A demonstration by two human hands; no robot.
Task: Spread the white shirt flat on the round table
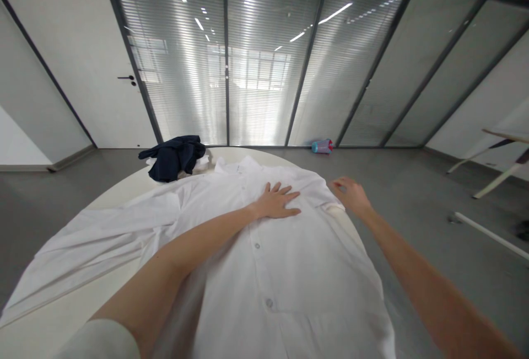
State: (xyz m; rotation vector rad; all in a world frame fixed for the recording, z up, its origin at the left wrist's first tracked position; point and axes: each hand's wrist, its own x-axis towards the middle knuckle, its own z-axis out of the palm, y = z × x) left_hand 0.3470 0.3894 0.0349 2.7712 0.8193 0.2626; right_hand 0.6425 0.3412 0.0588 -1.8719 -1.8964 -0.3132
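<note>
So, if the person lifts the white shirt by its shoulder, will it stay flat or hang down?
The white shirt would probably hang limp: its thin cloth wrinkles and drapes over the table edge. It looks light, so the right hand could likely lift it alone. It may slide once the flat left hand releases.

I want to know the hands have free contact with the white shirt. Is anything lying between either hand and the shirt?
Nothing visible does. The left hand lies flat, straight on the white shirt near its collar. The right hand is at the shirt's right shoulder edge, its fingers curled there. The dark garment sits apart, beyond the collar on the table.
</note>
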